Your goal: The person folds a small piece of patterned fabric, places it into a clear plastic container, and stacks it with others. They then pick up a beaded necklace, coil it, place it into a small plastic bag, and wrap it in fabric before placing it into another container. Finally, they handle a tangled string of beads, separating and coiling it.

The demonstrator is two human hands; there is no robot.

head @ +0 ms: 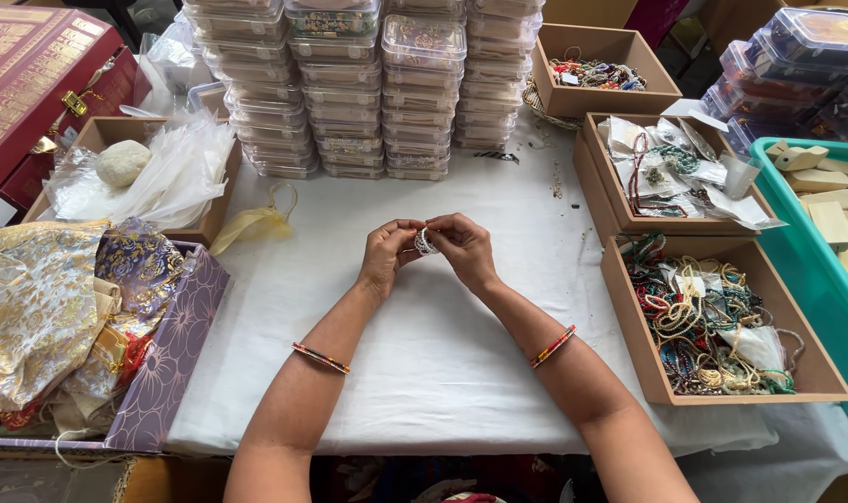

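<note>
Head view looks down on two forearms reaching out over a white cloth (424, 345), each wrist wearing a thin orange-red bangle (320, 358). Further out, the left hand (386, 256) and right hand (463, 250) meet over the middle of the cloth, and a small silvery ring of beads (427, 242) sits between them. Fingers (407, 228) of the left hand curl narrowly against the near-left side of that ring, with the thumb tucked under it; fingers of the right hand close on its right side and arch over its top, so the ring is pinched from both sides and held clear of the cloth. Only its middle part shows between the fingertips. Right of the right hand, well apart, lies an open brown box (643, 363) heaped with bead strings, and beyond it a second box (599, 186) with packets and a third (559, 91) with a few beads; a teal crate (815, 279) stands further right. Left of the left hand, a yellow pouch (251, 224) lies on the cloth, with a purple box (168, 373) of patterned fabric bags and a box of clear bags (210, 219) past it. Beyond the fingertips, stacks of clear lidded tubs (349, 93) stand in rows.
</note>
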